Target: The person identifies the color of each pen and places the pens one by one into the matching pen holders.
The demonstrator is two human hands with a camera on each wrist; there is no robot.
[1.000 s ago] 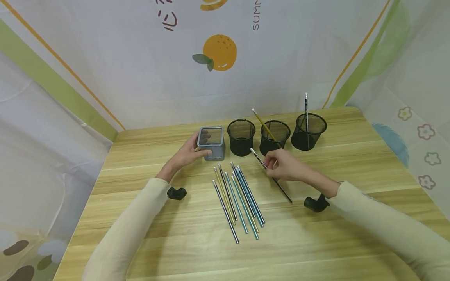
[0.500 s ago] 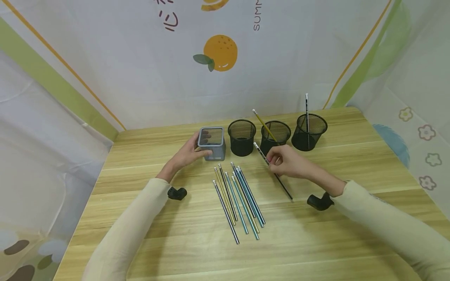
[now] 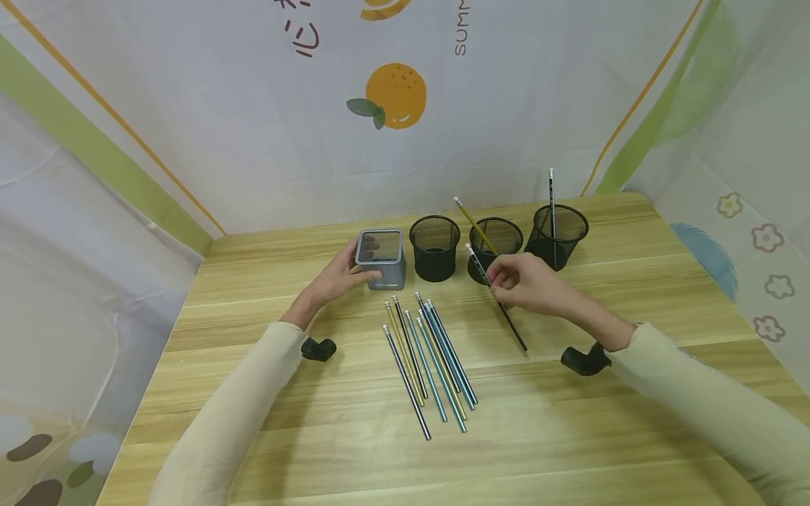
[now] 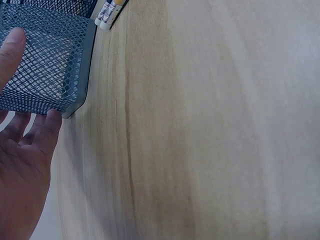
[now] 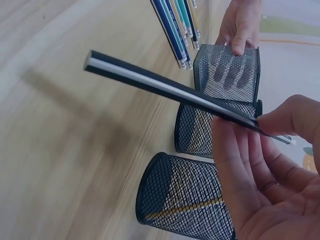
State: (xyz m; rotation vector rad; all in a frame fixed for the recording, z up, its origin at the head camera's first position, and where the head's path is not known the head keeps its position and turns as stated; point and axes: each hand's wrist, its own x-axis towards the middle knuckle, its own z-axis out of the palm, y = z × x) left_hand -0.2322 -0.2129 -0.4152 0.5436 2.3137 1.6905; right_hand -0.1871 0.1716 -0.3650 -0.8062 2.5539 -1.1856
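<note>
In the head view my left hand (image 3: 334,280) grips the grey square mesh pencil cup (image 3: 387,276), thumb on its front side and fingers behind it. The left wrist view shows the thumb and fingertips touching the mesh wall (image 4: 42,60). My right hand (image 3: 530,284) pinches a black pencil (image 3: 512,327) between thumb and fingers. The pencil slants, its white eraser end up and in front of the middle-right black round cup (image 3: 510,246). In the right wrist view the black pencil (image 5: 165,89) is clear of the table, its flat lower end pointing away from my fingers.
One black round cup (image 3: 435,266) stands beside the grey cup. A yellow pencil (image 3: 474,223) leans in the cup behind my right hand. The far-right cup (image 3: 539,247) holds another black pencil (image 3: 553,197). Several pencils (image 3: 436,358) lie on the wooden table (image 3: 342,450).
My right hand has moved up and to the right, carrying the black pencil nearer the round cups. The left hand stays on the grey cup.
</note>
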